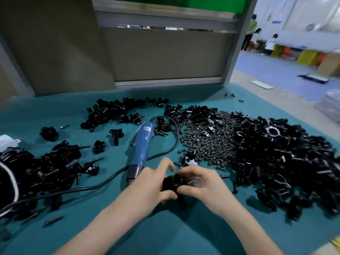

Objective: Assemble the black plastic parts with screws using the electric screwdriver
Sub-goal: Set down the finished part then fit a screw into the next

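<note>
While the electric screwdriver [141, 144] lies untouched on the teal cloth [165, 227] at eleven o'clock from the hands, the person appears to be at the fitting step. The left hand [150, 186] grips the black plastic part [172, 183] from its nine o'clock side. The right hand [204, 186] pinches it from three o'clock. The dark stem at its six o'clock may be a screw, but blur leaves that unsure. The screw heap [207, 142] sits at one o'clock and the loose parts [276, 153] at two. The next move calls for steadying the part one-handed and reaching for the driver.
</note>
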`<move>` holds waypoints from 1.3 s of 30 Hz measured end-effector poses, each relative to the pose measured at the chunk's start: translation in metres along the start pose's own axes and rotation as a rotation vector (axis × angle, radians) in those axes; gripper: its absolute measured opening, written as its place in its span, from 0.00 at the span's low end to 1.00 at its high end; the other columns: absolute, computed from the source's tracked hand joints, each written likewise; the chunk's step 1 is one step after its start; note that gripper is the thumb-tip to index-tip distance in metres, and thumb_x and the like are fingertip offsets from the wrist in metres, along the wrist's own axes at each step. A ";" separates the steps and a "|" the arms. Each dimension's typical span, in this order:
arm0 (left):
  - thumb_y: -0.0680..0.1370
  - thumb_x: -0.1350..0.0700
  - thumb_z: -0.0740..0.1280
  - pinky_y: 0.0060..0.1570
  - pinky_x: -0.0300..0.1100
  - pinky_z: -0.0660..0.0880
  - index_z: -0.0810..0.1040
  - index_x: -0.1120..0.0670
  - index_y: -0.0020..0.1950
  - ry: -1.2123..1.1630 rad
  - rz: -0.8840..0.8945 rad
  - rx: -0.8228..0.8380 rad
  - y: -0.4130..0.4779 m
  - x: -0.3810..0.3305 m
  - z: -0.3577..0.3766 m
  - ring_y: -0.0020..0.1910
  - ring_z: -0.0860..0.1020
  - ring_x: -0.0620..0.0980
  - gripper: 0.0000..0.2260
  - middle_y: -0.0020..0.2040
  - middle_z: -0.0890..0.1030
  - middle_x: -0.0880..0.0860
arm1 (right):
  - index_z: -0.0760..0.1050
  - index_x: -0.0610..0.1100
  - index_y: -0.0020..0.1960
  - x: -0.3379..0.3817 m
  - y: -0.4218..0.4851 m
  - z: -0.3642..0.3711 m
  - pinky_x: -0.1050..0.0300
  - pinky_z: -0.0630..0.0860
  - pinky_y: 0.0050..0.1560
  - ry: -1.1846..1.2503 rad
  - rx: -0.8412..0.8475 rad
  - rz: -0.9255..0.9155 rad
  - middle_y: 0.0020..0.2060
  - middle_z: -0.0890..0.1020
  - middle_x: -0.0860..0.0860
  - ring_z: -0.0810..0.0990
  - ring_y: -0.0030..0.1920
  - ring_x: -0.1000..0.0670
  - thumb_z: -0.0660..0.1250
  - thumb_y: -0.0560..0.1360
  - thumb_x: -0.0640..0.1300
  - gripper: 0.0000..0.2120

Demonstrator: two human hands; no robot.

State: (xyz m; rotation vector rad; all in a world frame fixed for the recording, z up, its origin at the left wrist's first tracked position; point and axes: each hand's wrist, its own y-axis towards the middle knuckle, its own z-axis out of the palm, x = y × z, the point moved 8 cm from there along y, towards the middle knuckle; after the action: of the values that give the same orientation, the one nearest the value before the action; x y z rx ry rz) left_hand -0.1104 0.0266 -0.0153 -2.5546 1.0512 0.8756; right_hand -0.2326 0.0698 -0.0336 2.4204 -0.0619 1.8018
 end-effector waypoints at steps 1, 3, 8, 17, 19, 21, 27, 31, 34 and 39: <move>0.71 0.54 0.76 0.45 0.45 0.75 0.66 0.46 0.50 -0.017 0.005 -0.030 0.000 0.000 -0.002 0.34 0.77 0.51 0.19 0.38 0.81 0.53 | 0.81 0.55 0.48 -0.001 0.000 0.001 0.60 0.77 0.52 0.007 0.010 -0.001 0.45 0.85 0.55 0.82 0.49 0.56 0.77 0.66 0.35 0.18; 0.68 0.55 0.77 0.40 0.41 0.74 0.69 0.46 0.45 -0.072 0.013 -0.089 -0.001 0.001 -0.006 0.32 0.76 0.48 0.18 0.35 0.80 0.50 | 0.81 0.56 0.48 -0.001 0.000 0.003 0.60 0.76 0.53 0.019 0.017 -0.005 0.45 0.85 0.56 0.82 0.49 0.56 0.77 0.66 0.35 0.19; 0.66 0.59 0.79 0.39 0.33 0.75 0.77 0.44 0.43 -0.299 -0.053 -0.200 -0.010 0.016 -0.011 0.35 0.75 0.41 0.15 0.41 0.83 0.47 | 0.82 0.55 0.46 0.000 0.000 0.002 0.58 0.77 0.53 0.062 -0.019 -0.035 0.45 0.83 0.52 0.81 0.48 0.54 0.77 0.66 0.35 0.17; 0.66 0.59 0.79 0.34 0.29 0.70 0.83 0.43 0.44 -0.343 -0.047 -0.201 -0.012 0.017 -0.011 0.28 0.73 0.38 0.13 0.33 0.79 0.38 | 0.82 0.50 0.47 -0.005 -0.005 -0.004 0.57 0.78 0.52 0.057 -0.034 -0.011 0.46 0.82 0.50 0.82 0.47 0.55 0.77 0.67 0.36 0.13; 0.66 0.57 0.79 0.33 0.27 0.68 0.82 0.42 0.42 -0.333 -0.059 -0.195 -0.012 0.017 -0.011 0.28 0.73 0.37 0.13 0.32 0.79 0.37 | 0.82 0.51 0.47 -0.006 -0.005 -0.004 0.57 0.79 0.51 0.044 -0.025 -0.002 0.45 0.82 0.53 0.82 0.47 0.55 0.77 0.67 0.36 0.14; 0.66 0.57 0.79 0.36 0.27 0.71 0.82 0.41 0.42 -0.330 -0.078 -0.176 -0.012 0.019 -0.010 0.32 0.77 0.38 0.12 0.35 0.82 0.37 | 0.83 0.52 0.46 -0.006 -0.005 -0.004 0.58 0.78 0.51 0.039 -0.020 -0.003 0.44 0.83 0.54 0.82 0.47 0.55 0.77 0.66 0.37 0.14; 0.67 0.57 0.79 0.44 0.31 0.76 0.83 0.43 0.42 -0.345 -0.116 -0.105 -0.011 0.021 -0.004 0.38 0.81 0.38 0.10 0.38 0.84 0.39 | 0.83 0.50 0.48 -0.003 -0.007 -0.003 0.63 0.76 0.53 0.053 0.023 -0.008 0.45 0.83 0.52 0.82 0.48 0.55 0.76 0.62 0.45 0.14; 0.66 0.56 0.79 0.44 0.31 0.77 0.83 0.43 0.41 -0.352 -0.116 -0.106 -0.010 0.022 -0.006 0.38 0.81 0.38 0.10 0.37 0.84 0.41 | 0.80 0.53 0.55 0.015 -0.001 -0.032 0.62 0.79 0.49 -0.056 -0.020 0.018 0.46 0.84 0.53 0.83 0.46 0.55 0.76 0.67 0.38 0.19; 0.66 0.56 0.79 0.42 0.30 0.76 0.83 0.43 0.40 -0.347 -0.107 -0.096 -0.009 0.021 -0.005 0.37 0.80 0.40 0.10 0.37 0.84 0.41 | 0.80 0.54 0.49 0.042 0.025 -0.096 0.69 0.77 0.44 -0.450 -0.266 -0.026 0.40 0.83 0.58 0.82 0.39 0.60 0.70 0.73 0.38 0.11; 0.66 0.56 0.79 0.41 0.26 0.73 0.83 0.43 0.40 -0.334 -0.092 -0.077 -0.010 0.021 -0.006 0.36 0.80 0.36 0.10 0.36 0.83 0.37 | 0.83 0.43 0.46 0.009 0.084 -0.146 0.56 0.77 0.55 -1.158 -0.130 0.238 0.46 0.84 0.48 0.81 0.45 0.50 0.68 0.75 0.34 0.08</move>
State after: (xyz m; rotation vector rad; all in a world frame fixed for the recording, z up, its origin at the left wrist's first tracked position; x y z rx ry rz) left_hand -0.0895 0.0196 -0.0236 -2.3788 0.8076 1.2831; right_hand -0.3784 0.0049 0.0223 3.0422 -0.5483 0.1938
